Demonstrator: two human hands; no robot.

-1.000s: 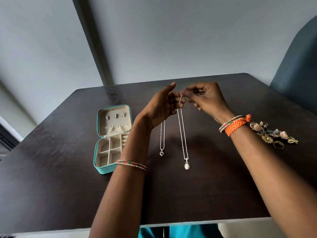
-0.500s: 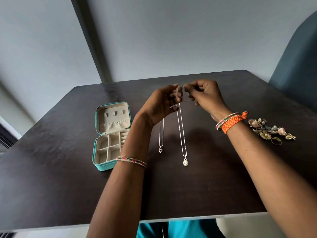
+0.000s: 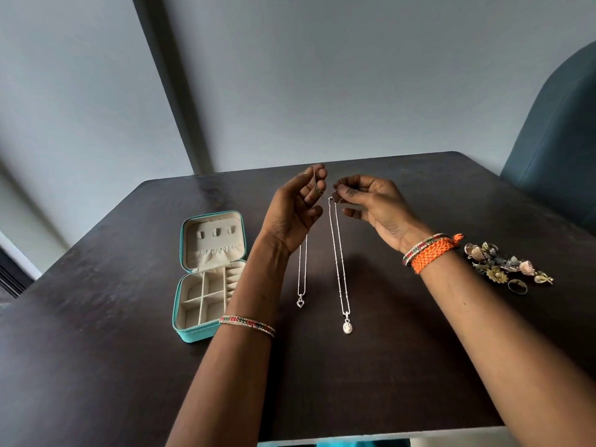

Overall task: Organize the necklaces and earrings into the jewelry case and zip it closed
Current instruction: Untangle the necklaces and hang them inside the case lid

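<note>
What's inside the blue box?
The open jewelry case shows cream compartments with nothing in them, and three small tabs over a gathered pocket in the lid. The left forearm covers its right edge, so that part stays hidden.

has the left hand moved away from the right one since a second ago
Yes. The left hand has drawn apart from the right hand, toward the jewelry case side, opening a gap; before, their fingertips met.

Two thin, shiny silver metal chain necklaces (image 3: pixel 338 259) glint below the fingers (image 3: pixel 343 191). Left of the fingers, the small teal textured-fabric jewelry case (image 3: pixel 193 333) shows a matt cream velvety lining. Underneath, the dark brown wooden bench (image 3: pixel 96 366) looks smooth with a dull sheen. Right, dull gold-toned metal earrings (image 3: pixel 506 266).
</note>
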